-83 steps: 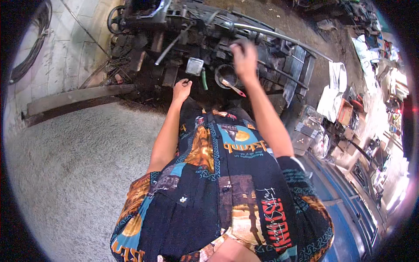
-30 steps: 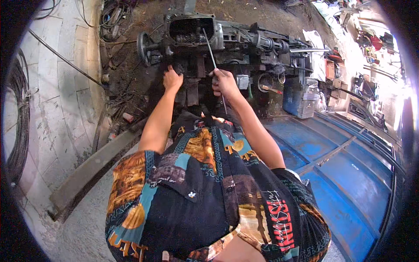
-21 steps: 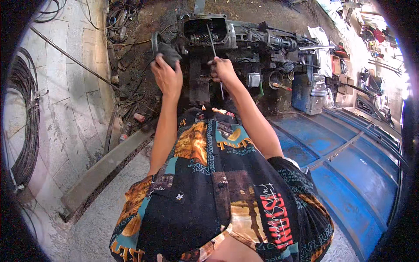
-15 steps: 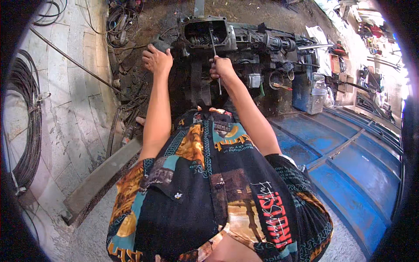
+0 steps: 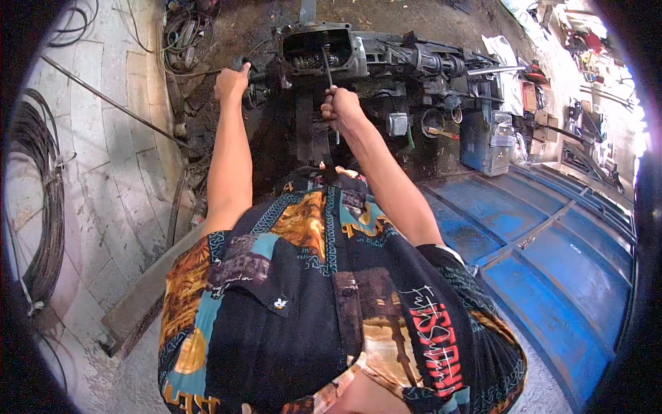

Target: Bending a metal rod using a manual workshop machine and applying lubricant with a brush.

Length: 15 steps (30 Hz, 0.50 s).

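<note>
My left hand (image 5: 232,84) is closed on a dark round part (image 5: 247,63) at the left end of a greasy gearbox. Its thumb lies over the part, while most of the other fingers are hidden behind the hand. Wrapped around a long thin metal rod (image 5: 327,69) are the fingers of my right hand (image 5: 341,107). The rod's far end reaches into the open top of the gearbox housing (image 5: 353,61), where toothed gears (image 5: 324,62) partly show. Its near end sticks out below my fist.
A blue-grey box (image 5: 485,141) stands right of the gearbox, near a round ring-shaped part (image 5: 434,124). A ribbed blue metal panel (image 5: 545,269) lies at the lower right. Coiled cable (image 5: 45,228) hangs on the left wall, and a long beam (image 5: 148,297) lies at the lower left.
My left hand has shifted left and rolled around the dark part, so its thumb now shows on top. My right hand and the rod have moved slightly left and up.
</note>
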Each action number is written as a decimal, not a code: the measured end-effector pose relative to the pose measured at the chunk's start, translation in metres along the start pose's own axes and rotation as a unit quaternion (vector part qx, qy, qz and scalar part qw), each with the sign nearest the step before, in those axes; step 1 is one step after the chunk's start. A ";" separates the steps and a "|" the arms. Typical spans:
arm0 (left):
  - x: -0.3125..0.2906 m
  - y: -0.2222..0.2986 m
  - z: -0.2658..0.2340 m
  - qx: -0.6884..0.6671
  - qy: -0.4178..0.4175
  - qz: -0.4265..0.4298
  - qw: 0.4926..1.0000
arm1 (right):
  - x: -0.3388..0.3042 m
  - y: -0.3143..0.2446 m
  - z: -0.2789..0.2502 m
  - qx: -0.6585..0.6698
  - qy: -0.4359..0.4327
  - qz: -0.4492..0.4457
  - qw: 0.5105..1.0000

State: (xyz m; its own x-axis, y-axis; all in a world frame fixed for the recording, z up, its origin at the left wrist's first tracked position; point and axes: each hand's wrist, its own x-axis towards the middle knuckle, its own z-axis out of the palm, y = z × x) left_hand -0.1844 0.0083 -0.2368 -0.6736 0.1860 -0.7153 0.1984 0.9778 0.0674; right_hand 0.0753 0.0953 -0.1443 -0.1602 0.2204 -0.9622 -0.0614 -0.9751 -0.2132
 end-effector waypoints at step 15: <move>0.002 -0.012 0.000 0.002 0.127 0.078 0.989 | -0.043 -0.103 -0.083 -0.741 0.141 -0.313 0.578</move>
State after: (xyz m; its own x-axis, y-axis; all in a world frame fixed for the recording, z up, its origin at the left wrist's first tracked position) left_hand -0.1883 -0.0034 -0.2389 -0.7909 0.3537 -0.4994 0.3172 0.9348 0.1598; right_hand 0.1698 0.1842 -0.0945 -0.3841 0.7317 -0.5630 0.9232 0.2961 -0.2450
